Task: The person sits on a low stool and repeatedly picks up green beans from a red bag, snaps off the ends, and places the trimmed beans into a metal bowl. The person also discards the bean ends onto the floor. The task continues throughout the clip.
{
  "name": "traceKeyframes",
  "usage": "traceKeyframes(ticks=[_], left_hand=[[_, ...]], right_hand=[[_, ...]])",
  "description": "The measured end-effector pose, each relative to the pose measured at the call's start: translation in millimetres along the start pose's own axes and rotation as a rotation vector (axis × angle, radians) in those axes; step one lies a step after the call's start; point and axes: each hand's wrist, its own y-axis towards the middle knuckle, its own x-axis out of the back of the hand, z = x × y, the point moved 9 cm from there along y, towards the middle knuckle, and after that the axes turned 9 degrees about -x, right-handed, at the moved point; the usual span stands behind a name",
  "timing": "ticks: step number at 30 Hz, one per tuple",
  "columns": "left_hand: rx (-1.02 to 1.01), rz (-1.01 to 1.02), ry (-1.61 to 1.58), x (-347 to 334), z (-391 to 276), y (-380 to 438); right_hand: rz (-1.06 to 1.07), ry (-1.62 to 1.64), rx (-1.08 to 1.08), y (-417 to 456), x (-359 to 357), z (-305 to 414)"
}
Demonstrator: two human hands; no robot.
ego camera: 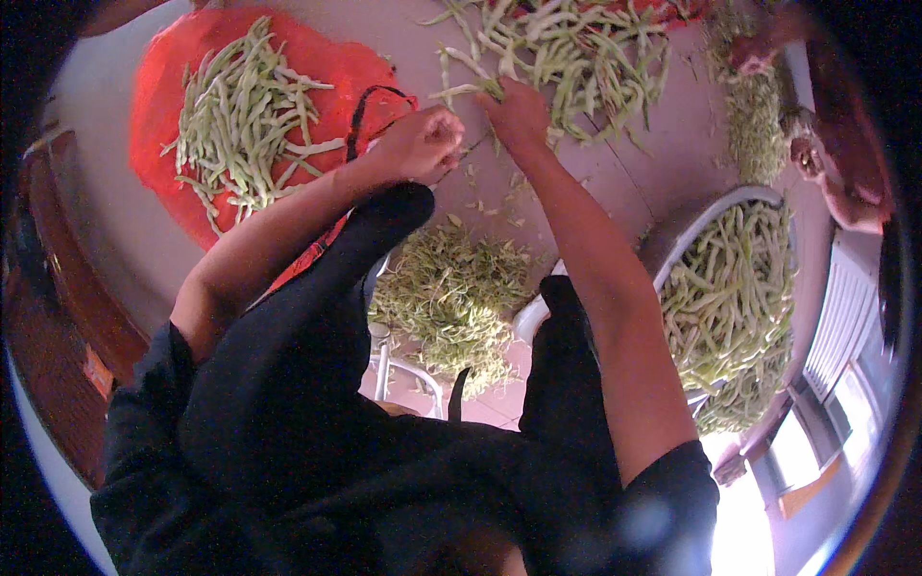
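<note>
My right hand point(520, 119) is closed around green bean pods point(491, 89) at the near edge of a loose heap of bean pods point(576, 61) on the floor. Just left of it, my left hand point(432, 140) is raised over my knee with its fingers curled. Whether anything thin is pinched in those fingers, I cannot tell. To the left, a pile of bean pods point(245, 122) lies on a spread red sack point(162, 137) with a black strap point(354, 119). Stringy green trimmings point(454, 288) cover the floor between my legs.
A grey-rimmed tub point(677, 248) full of bean pods point(727, 295) stands by my right arm. Beyond it lies a strip of trimmings point(755, 122), with another person's hand point(808, 155) at the right edge. Dark brown furniture point(65, 345) lines the left side.
</note>
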Motion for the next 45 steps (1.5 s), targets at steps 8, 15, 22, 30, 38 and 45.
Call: traceKeyframes(ticks=[8,15,22,30,38,45], left_hand=[[-0.141,-0.147,0.126,35.7,-62.4,16.1],[-0.408,-0.194,0.604,38.5,-93.4,7.7],[0.237,-0.171,-1.030,-10.0,-31.5,14.8],[0.141,0.704,-0.012,-75.5,6.6,-62.6],[0.278,0.213,-0.198,-58.3,-35.2,-11.0],[-0.308,0.251,0.877,-48.0,-72.3,-10.8]], right_hand=[[0.190,0.188,0.183,-13.1,46.0,57.7],[0.301,0.413,0.159,-23.9,61.8,65.5],[0.208,0.646,-0.128,-33.4,74.8,43.0],[0.251,1.150,-0.633,-12.7,79.2,-67.2],[0.270,1.010,-0.604,-34.7,74.2,-49.3],[0.056,0.091,0.280,-45.5,114.6,-12.1]])
